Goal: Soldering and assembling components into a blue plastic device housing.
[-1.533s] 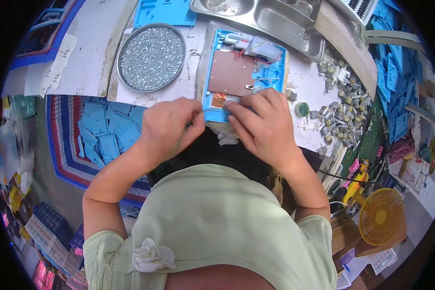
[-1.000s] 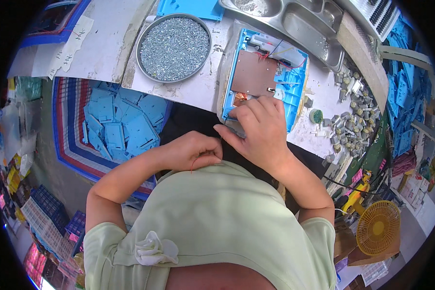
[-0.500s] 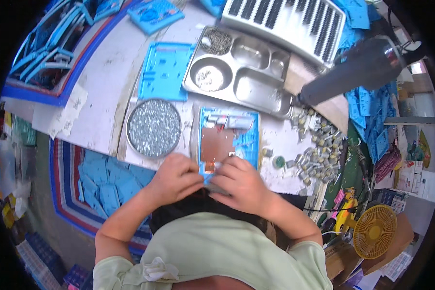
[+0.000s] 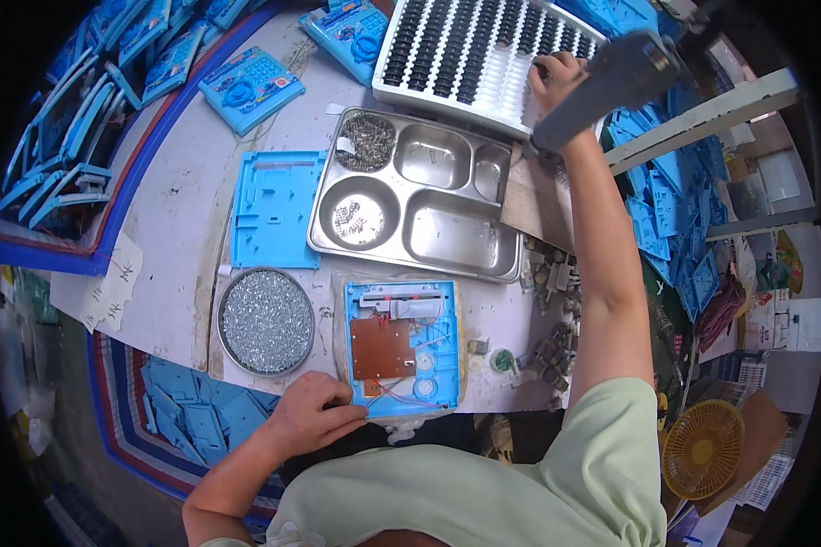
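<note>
In front of me lies an open blue plastic casing (image 4: 445,365), with a brown circuit board (image 4: 380,348), thin wires and a whitish cylindrical part (image 4: 413,308) inside. My left hand (image 4: 312,415) is at its lower left corner, thumb and bent fingers closed on the edge. My right arm stretches far forward to a white tray (image 4: 506,114) holding rows of small black ribbed parts (image 4: 429,46). Over the tray's right side my right hand (image 4: 556,80) has its fingers drawn together among those parts; what they hold is too small to make out.
A steel compartment tray (image 4: 410,191) with small metal pieces stands beyond the casing. Left are a round tin of screws (image 4: 266,321) and a blue cover (image 4: 274,210). A dark grey tool (image 4: 607,91) hangs beside my right forearm. Small motors (image 4: 556,351) lie right.
My right hand has left the casing and reached forward to the tray of black parts. My left hand stays at the casing's lower left corner. The whole view has shifted.
</note>
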`<state>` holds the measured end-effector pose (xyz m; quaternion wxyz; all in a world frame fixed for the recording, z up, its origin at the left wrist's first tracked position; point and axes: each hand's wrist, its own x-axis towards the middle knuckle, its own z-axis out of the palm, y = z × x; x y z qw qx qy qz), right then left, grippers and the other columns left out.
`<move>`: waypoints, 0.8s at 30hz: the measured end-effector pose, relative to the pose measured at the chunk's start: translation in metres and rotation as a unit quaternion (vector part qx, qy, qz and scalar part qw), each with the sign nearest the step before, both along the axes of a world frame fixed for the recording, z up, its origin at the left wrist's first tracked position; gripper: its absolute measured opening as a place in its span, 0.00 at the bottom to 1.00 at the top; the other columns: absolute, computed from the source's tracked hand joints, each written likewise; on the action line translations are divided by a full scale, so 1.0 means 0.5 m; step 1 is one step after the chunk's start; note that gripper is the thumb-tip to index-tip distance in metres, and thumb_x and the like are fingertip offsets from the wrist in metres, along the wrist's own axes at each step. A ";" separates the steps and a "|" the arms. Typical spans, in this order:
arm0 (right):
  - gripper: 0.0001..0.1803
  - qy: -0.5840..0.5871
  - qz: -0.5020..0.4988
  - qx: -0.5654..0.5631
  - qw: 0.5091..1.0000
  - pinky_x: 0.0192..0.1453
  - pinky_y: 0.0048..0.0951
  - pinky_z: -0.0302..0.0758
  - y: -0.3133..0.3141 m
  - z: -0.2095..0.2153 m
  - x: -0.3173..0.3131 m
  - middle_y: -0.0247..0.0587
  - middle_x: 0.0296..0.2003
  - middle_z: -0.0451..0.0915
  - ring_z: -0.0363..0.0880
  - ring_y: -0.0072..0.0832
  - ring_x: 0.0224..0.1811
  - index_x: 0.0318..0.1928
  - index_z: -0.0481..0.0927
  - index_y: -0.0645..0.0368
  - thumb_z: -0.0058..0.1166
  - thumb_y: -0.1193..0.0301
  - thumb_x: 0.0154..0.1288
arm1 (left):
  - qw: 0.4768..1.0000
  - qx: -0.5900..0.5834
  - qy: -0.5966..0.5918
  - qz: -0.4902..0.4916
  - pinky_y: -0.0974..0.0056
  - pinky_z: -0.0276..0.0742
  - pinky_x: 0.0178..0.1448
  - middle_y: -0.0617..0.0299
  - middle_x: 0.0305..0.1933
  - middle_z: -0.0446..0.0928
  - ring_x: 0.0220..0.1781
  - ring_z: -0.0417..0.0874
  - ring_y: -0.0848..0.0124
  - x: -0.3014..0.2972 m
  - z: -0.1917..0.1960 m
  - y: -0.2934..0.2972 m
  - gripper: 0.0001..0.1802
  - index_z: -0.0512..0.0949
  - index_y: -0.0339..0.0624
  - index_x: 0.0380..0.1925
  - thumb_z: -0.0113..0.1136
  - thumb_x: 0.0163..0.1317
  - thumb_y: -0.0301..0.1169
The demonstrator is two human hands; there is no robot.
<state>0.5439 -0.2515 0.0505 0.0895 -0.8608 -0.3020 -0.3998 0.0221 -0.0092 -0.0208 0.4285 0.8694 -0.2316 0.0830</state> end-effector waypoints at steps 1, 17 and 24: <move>0.09 0.017 -0.009 0.015 1.000 0.56 0.39 0.78 -0.010 -0.019 0.020 0.39 0.42 0.87 0.81 0.43 0.49 0.42 0.89 0.53 0.66 0.71 0.59 | 1.000 -0.004 0.005 0.006 0.59 0.72 0.38 0.66 0.35 0.74 0.34 0.77 0.65 -0.004 0.001 -0.001 0.17 0.85 0.52 0.39 0.80 0.48 0.30; 0.11 0.460 0.269 0.219 0.817 0.55 0.25 0.78 -0.031 0.113 -0.379 0.34 0.39 0.85 0.84 0.24 0.47 0.45 0.86 0.63 0.68 0.75 0.62 | 0.998 0.018 0.047 0.048 0.56 0.75 0.41 0.60 0.37 0.75 0.38 0.80 0.59 -0.023 0.001 -0.002 0.13 0.84 0.48 0.37 0.76 0.51 0.30; 0.10 0.541 0.327 -0.014 0.775 0.49 0.37 0.77 -0.072 -0.007 -0.747 0.36 0.34 0.84 0.77 0.39 0.45 0.41 0.87 0.55 0.68 0.77 0.56 | 0.998 -0.007 0.056 0.019 0.61 0.77 0.38 0.59 0.38 0.73 0.37 0.79 0.62 -0.012 0.005 -0.005 0.18 0.85 0.45 0.40 0.78 0.47 0.24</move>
